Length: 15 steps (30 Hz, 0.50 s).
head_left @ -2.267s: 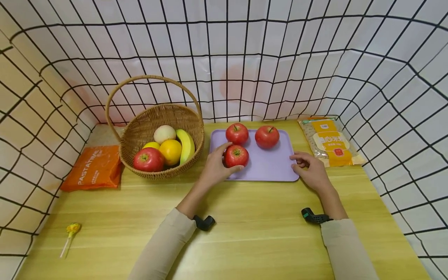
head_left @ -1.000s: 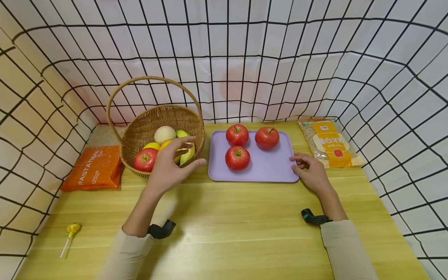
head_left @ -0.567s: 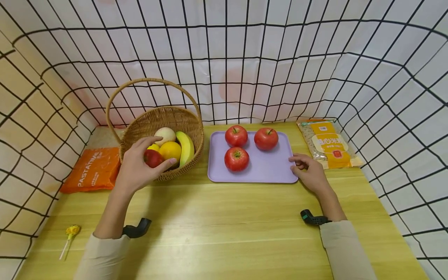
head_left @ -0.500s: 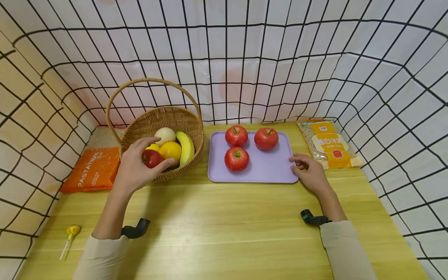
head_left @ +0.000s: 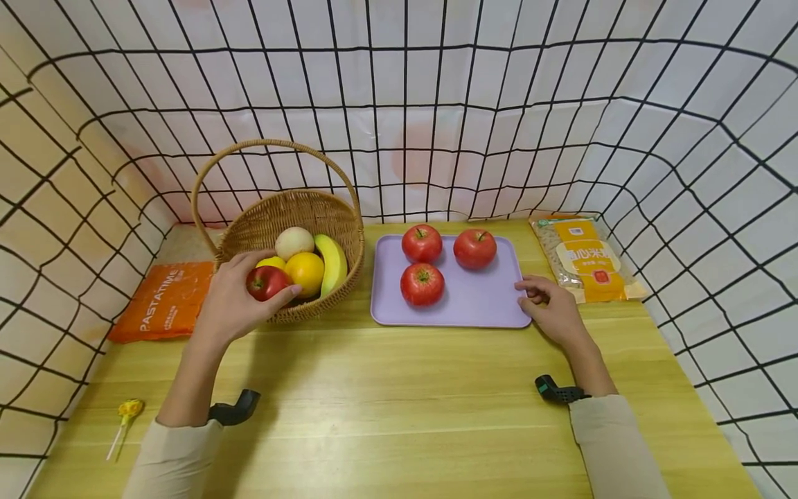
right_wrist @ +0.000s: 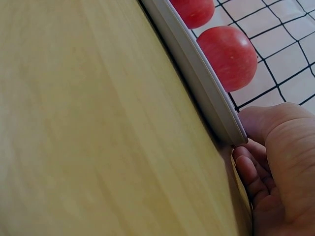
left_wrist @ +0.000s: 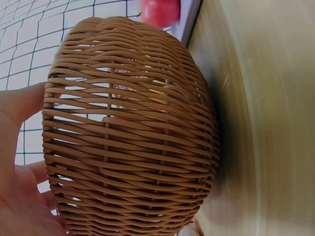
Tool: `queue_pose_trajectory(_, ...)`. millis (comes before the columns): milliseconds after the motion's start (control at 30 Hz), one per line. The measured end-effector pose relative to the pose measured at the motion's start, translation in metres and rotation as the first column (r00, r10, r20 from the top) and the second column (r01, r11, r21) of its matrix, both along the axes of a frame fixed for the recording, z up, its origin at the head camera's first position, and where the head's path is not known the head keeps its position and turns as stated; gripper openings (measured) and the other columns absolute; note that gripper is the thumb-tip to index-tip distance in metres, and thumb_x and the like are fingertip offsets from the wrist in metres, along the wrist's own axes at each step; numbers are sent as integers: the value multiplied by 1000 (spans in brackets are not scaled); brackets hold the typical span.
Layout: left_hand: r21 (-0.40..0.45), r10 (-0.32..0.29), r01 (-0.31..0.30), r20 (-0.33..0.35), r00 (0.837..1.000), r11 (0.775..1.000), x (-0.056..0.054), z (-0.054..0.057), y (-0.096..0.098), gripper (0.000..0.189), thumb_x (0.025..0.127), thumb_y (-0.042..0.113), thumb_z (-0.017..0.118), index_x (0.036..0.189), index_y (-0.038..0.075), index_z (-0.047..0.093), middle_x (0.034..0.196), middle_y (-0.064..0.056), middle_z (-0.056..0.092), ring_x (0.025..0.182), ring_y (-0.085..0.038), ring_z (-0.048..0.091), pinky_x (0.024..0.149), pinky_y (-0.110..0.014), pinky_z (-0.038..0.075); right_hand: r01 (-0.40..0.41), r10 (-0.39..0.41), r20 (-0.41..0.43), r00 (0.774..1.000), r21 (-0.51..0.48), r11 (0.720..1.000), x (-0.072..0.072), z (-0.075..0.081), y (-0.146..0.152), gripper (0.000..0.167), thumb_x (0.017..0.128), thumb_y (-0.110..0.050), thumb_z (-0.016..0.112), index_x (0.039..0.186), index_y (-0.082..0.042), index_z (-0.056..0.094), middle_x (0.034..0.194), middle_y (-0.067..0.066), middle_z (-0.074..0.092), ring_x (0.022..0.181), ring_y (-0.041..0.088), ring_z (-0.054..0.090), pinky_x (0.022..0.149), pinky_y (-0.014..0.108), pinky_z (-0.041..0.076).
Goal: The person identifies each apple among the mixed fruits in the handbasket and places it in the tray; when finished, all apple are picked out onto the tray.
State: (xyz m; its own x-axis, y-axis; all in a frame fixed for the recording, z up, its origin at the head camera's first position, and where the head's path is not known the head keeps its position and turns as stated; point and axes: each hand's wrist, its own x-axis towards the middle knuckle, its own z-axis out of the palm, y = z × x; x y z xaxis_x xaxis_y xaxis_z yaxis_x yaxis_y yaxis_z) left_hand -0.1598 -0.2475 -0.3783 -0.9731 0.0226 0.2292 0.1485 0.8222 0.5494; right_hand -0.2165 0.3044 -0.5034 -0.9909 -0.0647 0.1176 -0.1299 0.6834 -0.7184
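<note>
In the head view my left hand (head_left: pixel 233 298) reaches over the front left rim of the wicker basket (head_left: pixel 312 201). Its thumb and fingers curve round a red apple (head_left: pixel 267 282) inside. The left wrist view shows that hand (left_wrist: pixel 22 162) by the basket's woven wall (left_wrist: pixel 128 123), which mostly hides the fruit. A peach-like pale fruit (head_left: pixel 294 242), an orange (head_left: pixel 305 274), a partly covered yellow fruit (head_left: pixel 271 263) and a banana (head_left: pixel 333 265) lie beside the apple. My right hand (head_left: pixel 553 305) pinches the right edge of a purple tray (head_left: pixel 480 298), thumb on top in the right wrist view.
Three red apples, one at the front (head_left: pixel 422 284), sit on the tray. An orange pasta bag (head_left: pixel 165 301) lies left of the basket, a yellow-labelled grain bag (head_left: pixel 586 260) right of the tray. A lollipop (head_left: pixel 129 412) lies front left. Grid-patterned walls (head_left: pixel 405 104) surround the table.
My left hand has let go of the front apple on the tray and moved left to the basket, closing round the red apple there. The right hand stays at the tray's edge.
</note>
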Motion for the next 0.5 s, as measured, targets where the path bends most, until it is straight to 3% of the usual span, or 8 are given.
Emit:
queue_pose_trajectory(200,-26,4,-3,22,1000,1000,0,1,-3,80,83,61,77,143,11,57,145,-21,57,131,-49,46,87,-63,51,-6,6,-8,1000,-4,1000,-1,-2,0,28,98,-16,68,126,-10,71,128,13,66,94,17,54,76,7,43)
queue_pose_trajectory(500,-103,7,4,111,994,995,-1,6,-6,86,86,65,72,146,7,53,150,-26,51,134,-54,41,87,-65,52,-7,7,-9,1000,-4,1000,-1,-2,1,29,98,-16,69,127,-10,71,124,13,66,94,17,54,77,8,43)
